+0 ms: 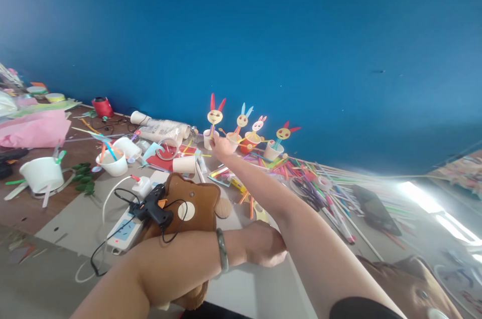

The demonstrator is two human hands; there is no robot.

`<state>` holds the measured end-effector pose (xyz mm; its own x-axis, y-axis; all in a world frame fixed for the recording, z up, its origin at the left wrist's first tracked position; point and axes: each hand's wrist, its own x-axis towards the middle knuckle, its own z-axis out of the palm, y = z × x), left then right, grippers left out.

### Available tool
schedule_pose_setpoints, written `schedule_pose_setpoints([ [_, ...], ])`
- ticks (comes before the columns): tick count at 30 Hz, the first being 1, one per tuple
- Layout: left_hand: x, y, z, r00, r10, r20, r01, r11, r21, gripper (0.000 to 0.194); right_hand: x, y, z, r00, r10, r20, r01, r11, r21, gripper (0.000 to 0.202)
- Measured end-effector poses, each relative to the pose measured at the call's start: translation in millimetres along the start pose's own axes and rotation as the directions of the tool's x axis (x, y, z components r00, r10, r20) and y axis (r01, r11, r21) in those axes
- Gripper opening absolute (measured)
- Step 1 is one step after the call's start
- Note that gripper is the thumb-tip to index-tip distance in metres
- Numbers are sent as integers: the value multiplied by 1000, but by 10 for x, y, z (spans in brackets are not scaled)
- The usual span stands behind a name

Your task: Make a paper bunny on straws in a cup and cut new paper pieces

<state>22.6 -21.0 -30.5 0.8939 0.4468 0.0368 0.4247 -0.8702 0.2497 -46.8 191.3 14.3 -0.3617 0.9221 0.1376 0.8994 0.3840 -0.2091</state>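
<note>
My right hand [222, 148] reaches to the back of the table, its fingers pinched at the white cup [207, 141] of the leftmost bunny figure [215, 117], which has red ears. Beside it stand a blue-eared figure [242, 121], a pink-eared one [258, 126] in an orange cup [248, 145], and another red-eared one [283, 133]. My left hand [265, 245], with a bracelet on the wrist, is curled under my right forearm above the grey table; whatever it may hold is hidden.
A black glue gun [152, 208] and its cable lie on a power strip [126, 231] beside a brown bear-shaped cushion [192, 198]. White cups [43, 174] stand left. Colored sticks and pens [339, 218] spread right. A blue wall [263, 48] rises behind.
</note>
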Motion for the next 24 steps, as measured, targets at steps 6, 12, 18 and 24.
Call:
schedule_pose_setpoints([
  [6, -49, 18, -102, 999, -11, 47, 13, 999, -31, 24, 39, 18, -35, 1000, -19, -2, 19, 999, -39, 36],
  [12, -60, -2, -56, 999, -38, -7, 37, 997, -60, 18, -141, 48, -152, 998, -47, -32, 44, 995, -88, 46],
  [18, -86, -4, -73, 1000, -30, 8, 30, 998, -62, 15, -168, 336, -471, 995, -50, -89, 26, 965, -260, 37],
  [24, -113, 4, -135, 999, -39, 26, 43, 988, -146, 13, -91, 518, -589, 998, -53, -34, 38, 942, -334, 47],
])
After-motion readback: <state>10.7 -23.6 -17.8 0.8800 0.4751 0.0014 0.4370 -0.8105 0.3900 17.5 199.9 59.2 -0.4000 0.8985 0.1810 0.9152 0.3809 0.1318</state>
